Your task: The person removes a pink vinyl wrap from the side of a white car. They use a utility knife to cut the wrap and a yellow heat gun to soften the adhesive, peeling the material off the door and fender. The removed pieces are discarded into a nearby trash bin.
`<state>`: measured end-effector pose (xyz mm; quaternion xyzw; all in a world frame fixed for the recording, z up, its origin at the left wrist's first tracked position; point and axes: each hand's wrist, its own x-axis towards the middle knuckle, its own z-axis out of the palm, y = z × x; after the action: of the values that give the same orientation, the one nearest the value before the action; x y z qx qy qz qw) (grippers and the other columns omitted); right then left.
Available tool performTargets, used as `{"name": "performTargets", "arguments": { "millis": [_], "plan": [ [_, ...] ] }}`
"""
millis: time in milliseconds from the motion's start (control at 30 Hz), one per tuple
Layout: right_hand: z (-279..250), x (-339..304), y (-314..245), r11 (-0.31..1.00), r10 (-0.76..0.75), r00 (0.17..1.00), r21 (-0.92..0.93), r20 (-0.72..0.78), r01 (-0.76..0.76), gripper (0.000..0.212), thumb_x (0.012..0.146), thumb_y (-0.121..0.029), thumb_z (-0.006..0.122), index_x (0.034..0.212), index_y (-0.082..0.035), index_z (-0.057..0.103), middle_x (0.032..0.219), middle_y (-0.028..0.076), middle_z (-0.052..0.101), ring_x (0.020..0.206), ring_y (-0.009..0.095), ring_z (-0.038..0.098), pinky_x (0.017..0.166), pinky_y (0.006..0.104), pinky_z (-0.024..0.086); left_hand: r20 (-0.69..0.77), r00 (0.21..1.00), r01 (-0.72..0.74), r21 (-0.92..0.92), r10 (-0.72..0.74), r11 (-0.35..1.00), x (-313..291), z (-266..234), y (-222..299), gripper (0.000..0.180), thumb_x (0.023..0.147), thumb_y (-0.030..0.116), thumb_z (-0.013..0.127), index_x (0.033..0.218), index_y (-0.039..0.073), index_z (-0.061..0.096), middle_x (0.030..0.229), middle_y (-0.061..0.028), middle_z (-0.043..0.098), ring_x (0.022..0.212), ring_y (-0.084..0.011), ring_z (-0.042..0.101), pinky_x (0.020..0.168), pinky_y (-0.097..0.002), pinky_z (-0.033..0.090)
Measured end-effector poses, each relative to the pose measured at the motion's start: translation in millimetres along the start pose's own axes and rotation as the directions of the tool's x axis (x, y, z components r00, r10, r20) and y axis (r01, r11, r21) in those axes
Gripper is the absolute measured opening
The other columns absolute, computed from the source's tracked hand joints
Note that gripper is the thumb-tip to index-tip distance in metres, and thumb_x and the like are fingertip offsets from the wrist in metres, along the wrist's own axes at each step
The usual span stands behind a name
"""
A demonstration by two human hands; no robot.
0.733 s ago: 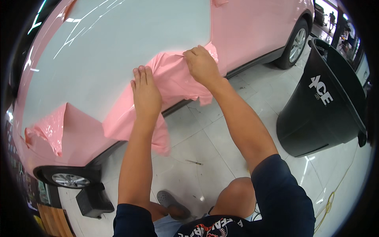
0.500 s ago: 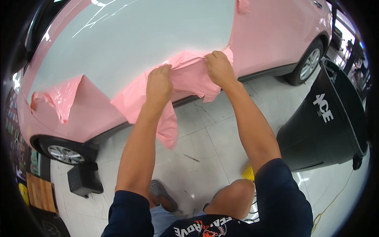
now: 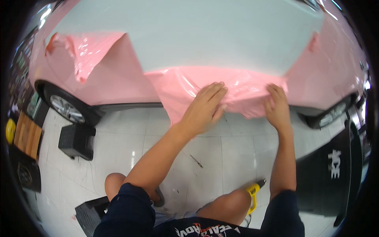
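A loose sheet of glossy pink vinyl film (image 3: 179, 85) hangs in folds along the lower edge of a pale blue-grey car door (image 3: 213, 39). My left hand (image 3: 203, 104) lies on the middle of the film, fingers stretched out and pressed together, thumb apart. At the film's right end, my right hand (image 3: 278, 108) has its fingers bent over the edge with the thumb below, gripping it. Another crumpled flap of pink film (image 3: 92, 51) stands off the car's body to the left.
A black step stool (image 3: 77, 140) stands near the left wheel (image 3: 65, 108). At right is a large dark bin (image 3: 327, 170). A yellow heat gun (image 3: 253, 193) sits on the tiled floor by my knee, and another black stool (image 3: 92, 215) is at lower left.
My view has shifted, and I am now nearer the car and lower. My left hand has gone from pinching the film's edge to lying flat on it; my right hand stays at its right end.
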<state>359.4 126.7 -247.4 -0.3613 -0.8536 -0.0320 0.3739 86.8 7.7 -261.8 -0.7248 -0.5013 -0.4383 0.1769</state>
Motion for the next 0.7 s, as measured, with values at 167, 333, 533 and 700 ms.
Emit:
{"name": "performTargets", "arguments": {
  "millis": [167, 333, 533, 700],
  "plan": [
    [6, 30, -142, 0.966, -0.209, 0.966, 0.118, -0.150, 0.228, 0.068, 0.085, -0.025, 0.064, 0.141, 0.004, 0.038, 0.146, 0.020, 0.040, 0.136, 0.039, 0.036, 0.112, 0.0487, 0.029, -0.483, 0.473, 0.769, -0.183, -0.737, 0.613, -43, -66, -82, 0.054, 0.089, 0.031, 0.066, 0.123, -0.008, 0.052, 0.120, -0.0222, 0.057, 0.114, -0.0305, 0.055, 0.099, -0.0407, 0.043],
    [133, 84, -232, 0.860, -0.499, 0.851, -0.030, 0.163, 0.510, 0.070, 0.081, -0.028, 0.067, 0.139, 0.003, 0.042, 0.149, 0.018, 0.037, 0.141, 0.038, 0.028, 0.115, 0.0496, 0.024, 0.109, 0.301, 0.632, -0.766, -0.947, 0.112, -54, -38, -118, 0.047, 0.096, 0.037, 0.056, 0.109, -0.008, 0.058, 0.098, -0.0191, 0.063, 0.092, -0.0235, 0.061, 0.076, -0.0374, 0.050],
    [136, 79, -233, 0.852, -0.487, 0.815, -0.037, 0.313, 0.523, 0.063, 0.081, -0.023, 0.061, 0.136, 0.004, 0.045, 0.148, 0.018, 0.039, 0.138, 0.037, 0.033, 0.113, 0.0504, 0.027, 0.140, 0.321, 0.712, -0.688, -0.937, 0.141, -65, -32, -85, 0.052, 0.103, 0.037, 0.039, 0.083, -0.006, 0.061, 0.079, -0.0236, 0.064, 0.077, -0.0305, 0.064, 0.068, -0.0417, 0.047],
    [124, 99, -246, 0.924, -0.378, 0.818, 0.117, 0.434, 0.365, 0.056, 0.082, -0.025, 0.062, 0.127, 0.006, 0.051, 0.134, 0.021, 0.051, 0.127, 0.038, 0.046, 0.108, 0.0497, 0.034, -0.020, 0.365, 0.723, -0.625, -0.931, 0.296, -80, -16, -54, 0.045, 0.103, 0.031, 0.038, 0.095, -0.008, 0.059, 0.088, -0.0283, 0.065, 0.086, -0.0448, 0.061, 0.074, -0.0450, 0.047]
  ]
}}
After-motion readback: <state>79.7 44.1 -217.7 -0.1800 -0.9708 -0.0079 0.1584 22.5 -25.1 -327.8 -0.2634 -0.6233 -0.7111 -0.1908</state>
